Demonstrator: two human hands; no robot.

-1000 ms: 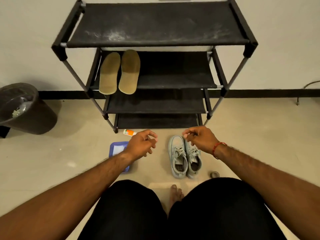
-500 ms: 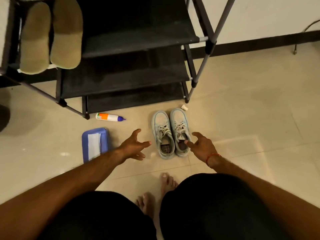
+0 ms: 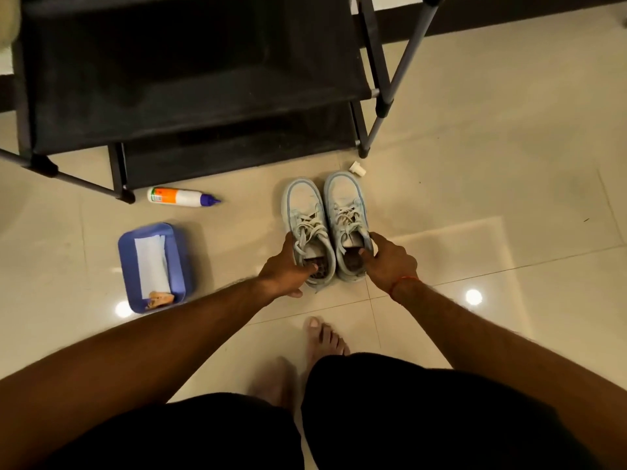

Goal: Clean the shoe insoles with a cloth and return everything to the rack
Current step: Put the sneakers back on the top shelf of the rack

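Both hands had dropped onto shoes since half a second earlier. Left hand (image 3: 285,271) gripped collar of left shoe (image 3: 305,212), thumb inside opening, fingers along outer side. Right hand (image 3: 390,266) pinched right shoe (image 3: 346,201) same way. Pair stood side by side, touching, on floor near rack's (image 3: 190,106) right front foot. Bottle (image 3: 179,197) lay on side by rack's inner left foot; orange-green label too small to read. Blue tray (image 3: 179,259) beside left shoe held white cloth (image 3: 151,262).
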